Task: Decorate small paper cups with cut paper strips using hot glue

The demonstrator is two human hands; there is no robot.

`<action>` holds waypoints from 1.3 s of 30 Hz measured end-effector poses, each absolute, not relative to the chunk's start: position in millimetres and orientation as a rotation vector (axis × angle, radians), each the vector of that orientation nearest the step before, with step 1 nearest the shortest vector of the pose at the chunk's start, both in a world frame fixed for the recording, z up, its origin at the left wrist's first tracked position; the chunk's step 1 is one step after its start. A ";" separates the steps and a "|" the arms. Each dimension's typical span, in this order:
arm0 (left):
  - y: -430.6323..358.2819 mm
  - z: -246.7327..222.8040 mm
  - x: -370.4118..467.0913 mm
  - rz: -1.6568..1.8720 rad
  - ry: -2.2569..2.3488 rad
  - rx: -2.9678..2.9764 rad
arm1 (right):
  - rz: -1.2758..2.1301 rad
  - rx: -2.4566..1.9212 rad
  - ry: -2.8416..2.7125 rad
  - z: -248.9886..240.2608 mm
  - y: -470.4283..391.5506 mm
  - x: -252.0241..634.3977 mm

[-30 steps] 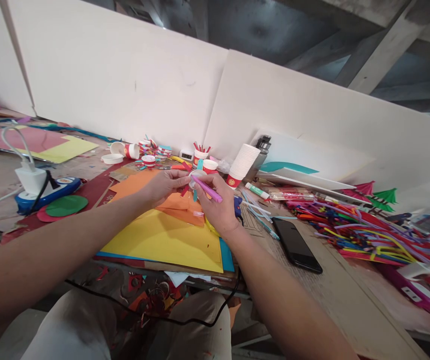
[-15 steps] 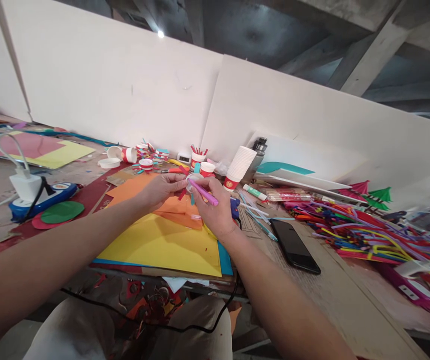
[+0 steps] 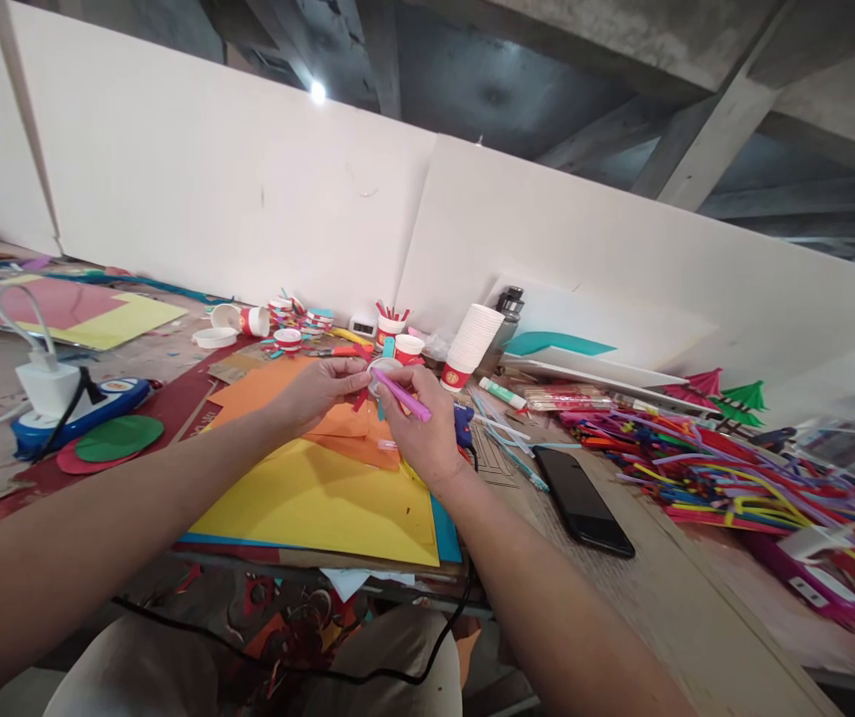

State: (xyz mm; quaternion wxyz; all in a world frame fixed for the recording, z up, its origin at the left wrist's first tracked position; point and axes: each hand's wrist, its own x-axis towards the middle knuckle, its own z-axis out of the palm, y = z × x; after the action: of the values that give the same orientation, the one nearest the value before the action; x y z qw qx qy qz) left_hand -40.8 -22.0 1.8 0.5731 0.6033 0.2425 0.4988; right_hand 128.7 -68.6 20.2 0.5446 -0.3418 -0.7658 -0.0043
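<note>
My left hand (image 3: pixel 322 393) is closed on the edge of a small white paper cup piece (image 3: pixel 382 368), fingertips pinched together. Red and teal paper strips (image 3: pixel 389 347) stick out around this piece. In my right hand (image 3: pixel 431 433) is a purple pen (image 3: pixel 408 398), slanting across the palm side, its tip end beside the cup piece. The right fingers also reach the piece's near side and partly hide it. Beneath both hands lie orange paper (image 3: pixel 341 423) and yellow paper (image 3: pixel 315 498).
Behind the hands stand a stack of paper cups (image 3: pixel 474 344) and a cup of red strips (image 3: pixel 389 324). Rightward lie a black phone (image 3: pixel 582 501), a glue stick (image 3: pixel 502 391) and many pipe cleaners (image 3: pixel 718 458). A blue power strip (image 3: pixel 88 413) and green paper circle (image 3: pixel 119 438) are left.
The camera view has tilted up a little, so the table appears lower. My hands keep the same hold on the cup piece and the purple pen.
</note>
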 end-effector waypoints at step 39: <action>-31.5 9.6 -39.1 1.167 0.620 1.421 | -0.072 -0.866 -1.768 21.8 -67.9 130.4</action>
State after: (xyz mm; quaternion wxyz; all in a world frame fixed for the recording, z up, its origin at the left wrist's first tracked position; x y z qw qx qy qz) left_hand -39.1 -31.5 9.6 0.5650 0.6042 0.2636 0.4961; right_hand 130.4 -67.9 21.8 0.5529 -0.3663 -0.7478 -0.0303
